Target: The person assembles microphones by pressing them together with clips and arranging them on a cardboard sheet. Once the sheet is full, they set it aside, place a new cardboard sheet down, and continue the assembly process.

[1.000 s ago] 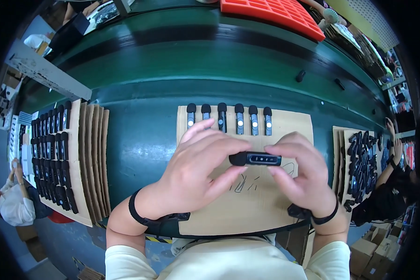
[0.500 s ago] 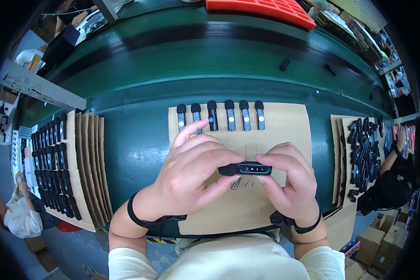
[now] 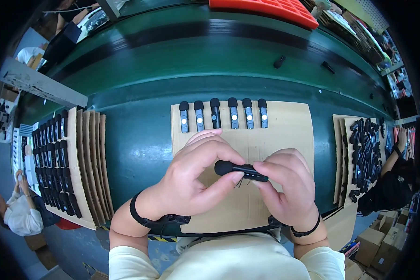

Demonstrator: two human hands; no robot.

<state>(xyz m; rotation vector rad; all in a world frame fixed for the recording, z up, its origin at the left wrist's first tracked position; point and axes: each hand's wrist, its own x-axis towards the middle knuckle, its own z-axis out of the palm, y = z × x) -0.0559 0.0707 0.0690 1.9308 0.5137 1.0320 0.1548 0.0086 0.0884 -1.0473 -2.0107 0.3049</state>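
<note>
A small black wireless microphone with a round foam windscreen [image 3: 250, 173] is held level above a brown cardboard sheet [image 3: 289, 133]. My left hand [image 3: 189, 172] pinches it by thumb and forefinger, just behind the foam. At the opposite end, the thumb and fingertips of my right hand [image 3: 289, 182] grip the body. Small lights or holes show along its side. Beyond my hands, several similar microphones [image 3: 234, 114] lie in a row across the sheet's far part, foam ends pointing away; most have a white round spot. Fine dark marks on the cardboard show below the held one.
On the left, stacked cardboard [image 3: 91, 158] carries rows of microphones [image 3: 51, 161]. To the right, another cardboard stack [image 3: 339, 158] bears a heap of them [image 3: 365, 151]. A green conveyor belt [image 3: 172, 51] runs behind, with loose microphones [image 3: 328, 67] and a red tray [image 3: 266, 10]. Co-workers sit at both sides.
The held microphone has tilted, its right end now lower, and rolled so its lit side faces me less. My left fingers have shifted along it. The loose microphones on the belt have moved slightly left.
</note>
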